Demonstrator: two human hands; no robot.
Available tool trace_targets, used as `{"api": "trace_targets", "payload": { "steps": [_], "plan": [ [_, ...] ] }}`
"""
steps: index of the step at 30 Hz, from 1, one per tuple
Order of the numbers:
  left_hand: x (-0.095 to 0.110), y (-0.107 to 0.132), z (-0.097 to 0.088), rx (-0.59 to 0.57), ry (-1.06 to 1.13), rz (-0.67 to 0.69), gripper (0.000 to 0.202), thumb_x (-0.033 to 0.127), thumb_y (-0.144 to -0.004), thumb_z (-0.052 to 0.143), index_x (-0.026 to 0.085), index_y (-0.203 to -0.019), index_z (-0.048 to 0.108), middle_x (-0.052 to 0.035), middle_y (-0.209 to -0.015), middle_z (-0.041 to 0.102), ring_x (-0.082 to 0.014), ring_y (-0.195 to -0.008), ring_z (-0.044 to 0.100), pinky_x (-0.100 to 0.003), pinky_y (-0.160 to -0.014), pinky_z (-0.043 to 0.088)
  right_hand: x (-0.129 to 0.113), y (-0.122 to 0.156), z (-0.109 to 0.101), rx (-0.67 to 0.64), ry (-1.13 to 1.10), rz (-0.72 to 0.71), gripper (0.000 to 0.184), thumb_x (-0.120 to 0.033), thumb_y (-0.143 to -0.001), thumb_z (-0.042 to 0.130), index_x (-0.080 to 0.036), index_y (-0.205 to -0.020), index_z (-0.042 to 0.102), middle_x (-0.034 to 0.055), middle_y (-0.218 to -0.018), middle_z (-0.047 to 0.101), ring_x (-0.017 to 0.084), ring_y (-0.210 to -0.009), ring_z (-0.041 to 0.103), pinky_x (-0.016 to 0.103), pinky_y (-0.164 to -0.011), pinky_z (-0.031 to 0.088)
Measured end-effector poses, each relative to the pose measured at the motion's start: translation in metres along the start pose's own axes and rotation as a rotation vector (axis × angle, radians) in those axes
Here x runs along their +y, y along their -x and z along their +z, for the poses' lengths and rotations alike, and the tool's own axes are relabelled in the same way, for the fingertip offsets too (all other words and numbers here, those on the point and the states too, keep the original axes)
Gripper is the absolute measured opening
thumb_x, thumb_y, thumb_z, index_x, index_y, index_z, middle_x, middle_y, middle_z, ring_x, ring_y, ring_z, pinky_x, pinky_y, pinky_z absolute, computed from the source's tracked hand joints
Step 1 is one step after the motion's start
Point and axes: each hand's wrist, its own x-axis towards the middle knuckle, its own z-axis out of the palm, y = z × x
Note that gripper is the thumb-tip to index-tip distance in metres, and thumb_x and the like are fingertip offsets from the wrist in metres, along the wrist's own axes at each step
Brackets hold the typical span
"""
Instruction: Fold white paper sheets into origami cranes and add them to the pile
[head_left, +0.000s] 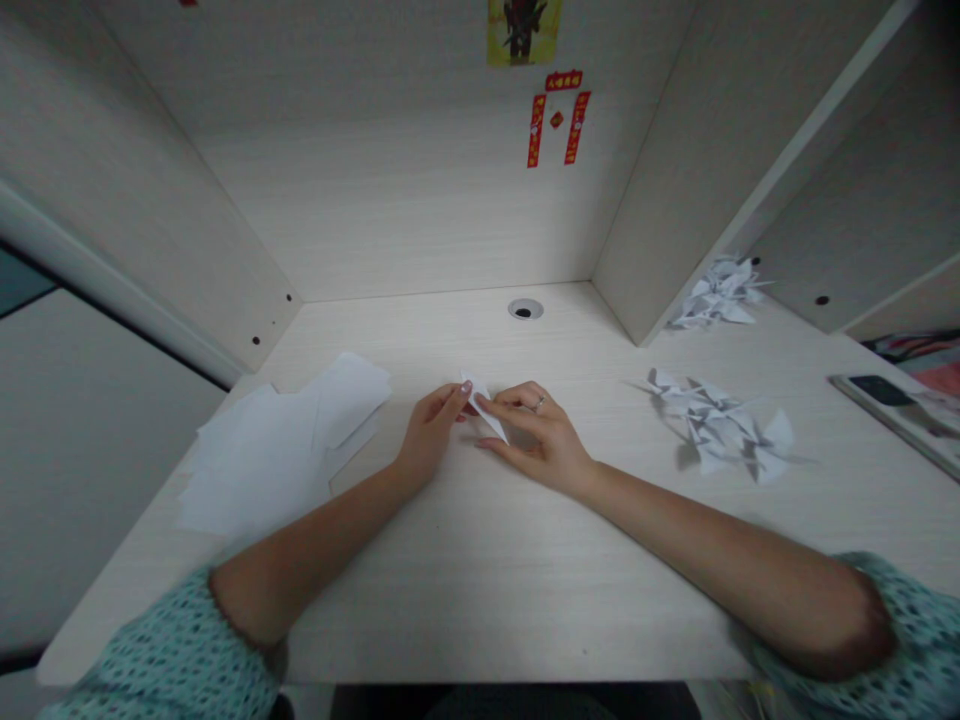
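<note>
Teal dotted sleeves [165, 650] lead to left hand [429, 432] and right hand [536, 437], together near the worktop [450, 600] middle, pinching a narrow folded paper [484, 408] between them to hold its fold steady

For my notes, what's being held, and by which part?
A narrow folded white paper is pinched around its middle between the fingertips of the left hand and right hand; its pointed ends show.

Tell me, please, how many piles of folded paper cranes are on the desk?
2: one pile of cranes lies right of the right hand; another pile of cranes lies further back, against the right partition.
</note>
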Motion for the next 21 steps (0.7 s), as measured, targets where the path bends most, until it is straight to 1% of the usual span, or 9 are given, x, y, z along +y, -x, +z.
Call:
{"api": "trace_targets", "payload": {
  "steps": [2,4,6,8,11,13,16,21],
  "plan": [
    [0.000,0.000,0.000,0.040,-0.017,0.007,0.039,0.053,-0.081,0.052,0.018,-0.068,0.065,-0.0013,-0.066,0.065,-0.0151,-0.068,0.058,-0.026,-0.067,0.045,0.000,0.000,0.000,-0.040,-0.014,-0.012,0.059,-0.035,-0.074,0.072,-0.032,-0.130,0.052,0.0066,-0.099,0.064,0.022,-0.093,0.057,0.040,-0.083,0.046],
    [0.000,0.000,0.000,0.061,-0.037,0.016,0.041,0.053,-0.081,0.051,0.018,-0.063,0.062,-0.0012,-0.064,0.063,-0.0148,-0.067,0.056,-0.026,-0.066,0.044,0.000,-0.001,0.000,-0.073,-0.043,0.002,0.061,-0.033,-0.075,0.072,-0.032,-0.132,0.050,0.0066,-0.100,0.064,0.022,-0.094,0.058,0.040,-0.084,0.046],
    [0.000,0.000,0.000,0.044,-0.064,0.027,0.042,0.052,-0.081,0.051,0.018,-0.058,0.059,-0.0008,-0.062,0.061,-0.0143,-0.065,0.054,-0.026,-0.065,0.043,0.002,-0.001,0.001,-0.074,-0.104,0.039,0.053,-0.026,-0.079,0.066,-0.031,-0.130,0.051,0.0063,-0.099,0.063,0.021,-0.093,0.058,0.039,-0.084,0.047],
    [-0.001,0.001,0.000,0.025,-0.099,0.038,0.041,0.051,-0.081,0.053,0.018,-0.056,0.058,0.0004,-0.059,0.058,-0.0135,-0.062,0.052,-0.025,-0.063,0.041,0.005,-0.001,0.001,-0.044,-0.181,0.092,0.042,-0.020,-0.082,0.061,-0.030,-0.123,0.057,0.0061,-0.098,0.063,0.020,-0.092,0.059,0.037,-0.082,0.048],
    [-0.003,0.003,0.000,0.023,-0.144,0.043,0.039,0.050,-0.080,0.056,0.018,-0.057,0.058,0.0025,-0.055,0.053,-0.0122,-0.058,0.049,-0.024,-0.059,0.038,0.007,-0.002,0.001,-0.005,-0.257,0.162,0.028,-0.019,-0.081,0.062,-0.028,-0.108,0.066,0.0055,-0.094,0.062,0.019,-0.089,0.059,0.035,-0.079,0.049],
    [-0.004,0.004,0.000,0.012,-0.161,0.035,0.039,0.049,-0.079,0.056,0.017,-0.056,0.058,0.0032,-0.054,0.052,-0.0115,-0.056,0.048,-0.024,-0.057,0.037,0.007,-0.002,0.001,-0.006,-0.277,0.179,0.024,-0.019,-0.080,0.063,-0.027,-0.101,0.069,0.0049,-0.091,0.061,0.018,-0.087,0.058,0.034,-0.077,0.048],
    [-0.002,0.006,0.001,-0.017,-0.169,0.025,0.040,0.047,-0.080,0.056,0.017,-0.055,0.058,0.0029,-0.054,0.053,-0.0112,-0.055,0.047,-0.023,-0.055,0.035,0.008,-0.001,0.002,-0.006,-0.283,0.174,0.019,-0.018,-0.078,0.064,-0.025,-0.095,0.071,0.0040,-0.086,0.058,0.017,-0.082,0.056,0.032,-0.073,0.047],
    [0.002,0.006,0.003,-0.055,-0.157,0.027,0.039,0.044,-0.082,0.055,0.017,-0.053,0.060,0.0027,-0.053,0.056,-0.0109,-0.053,0.047,-0.024,-0.055,0.035,0.013,0.000,0.005,-0.005,-0.302,0.220,0.015,-0.023,-0.077,0.068,-0.025,-0.091,0.073,0.0028,-0.081,0.057,0.015,-0.076,0.055,0.030,-0.069,0.045]
  ]
}}
